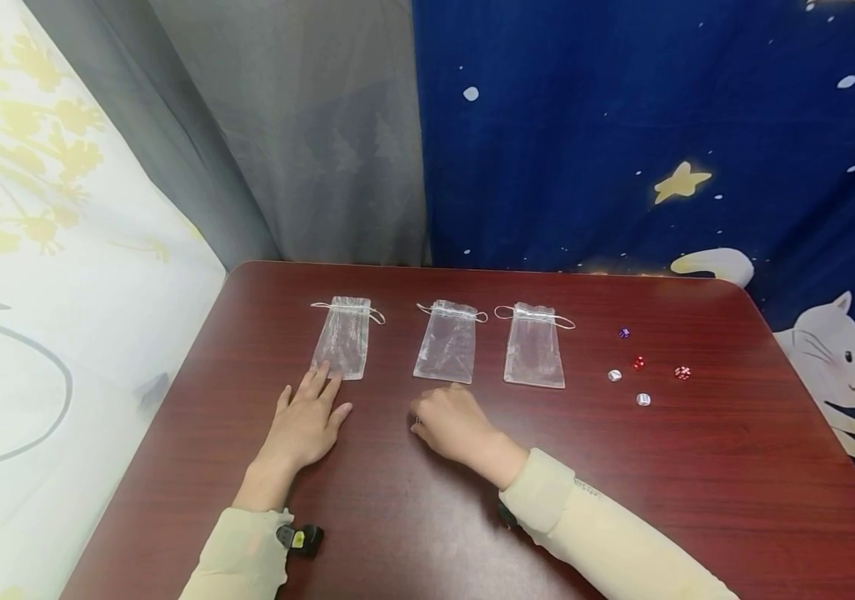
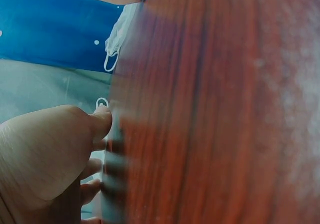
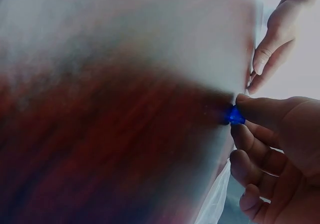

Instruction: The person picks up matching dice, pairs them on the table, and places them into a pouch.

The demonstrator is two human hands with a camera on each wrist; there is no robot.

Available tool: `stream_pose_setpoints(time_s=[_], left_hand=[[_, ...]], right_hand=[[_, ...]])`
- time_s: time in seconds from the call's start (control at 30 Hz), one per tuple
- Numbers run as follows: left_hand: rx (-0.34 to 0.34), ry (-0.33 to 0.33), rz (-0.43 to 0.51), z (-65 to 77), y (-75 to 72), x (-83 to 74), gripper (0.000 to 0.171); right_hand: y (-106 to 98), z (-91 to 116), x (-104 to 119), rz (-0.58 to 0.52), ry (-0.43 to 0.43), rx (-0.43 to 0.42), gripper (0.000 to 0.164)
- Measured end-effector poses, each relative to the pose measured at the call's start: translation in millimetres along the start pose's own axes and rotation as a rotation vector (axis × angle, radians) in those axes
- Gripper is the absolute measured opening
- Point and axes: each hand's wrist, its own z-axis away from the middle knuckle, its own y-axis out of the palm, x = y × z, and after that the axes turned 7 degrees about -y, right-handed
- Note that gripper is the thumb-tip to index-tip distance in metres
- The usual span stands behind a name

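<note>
Between the thumb and fingers of my right hand (image 1: pixel 453 423) a blue die (image 3: pixel 235 115) is pinched, low over the table in front of the middle bag. White pips show on the die in the left wrist view. My left hand (image 1: pixel 309 423) lies with fingers spread, its fingertips at the lower edge of the left organza bag (image 1: pixel 345 340). A middle organza bag (image 1: pixel 448 343) and a right organza bag (image 1: pixel 535 347) lie flat in the same row. All three sheer white bags have drawstring loops at their tops.
To the right lie loose dice: a blue die (image 1: pixel 625 332), a small red die (image 1: pixel 639 362), another red die (image 1: pixel 682 372), a white die (image 1: pixel 614 376) and a second white die (image 1: pixel 643 400). The dark red table (image 1: pixel 735 500) ends at curtains (image 1: pixel 585 150) behind.
</note>
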Motion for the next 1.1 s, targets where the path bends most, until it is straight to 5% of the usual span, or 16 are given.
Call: stream_pose_setpoints(time_s=[0.53, 1.1], left_hand=[[-0.005, 0.000, -0.006, -0.7, 1.0, -0.5, 0.058], [0.008, -0.002, 0.008, -0.3, 2.1, -1.9, 0.061]], right_hand=[[-0.7, 3.8, -9.3, -0.067, 0.006, -0.060, 0.019], [-22.9, 25.6, -62.7, -0.082, 0.107, -0.138, 0.018]])
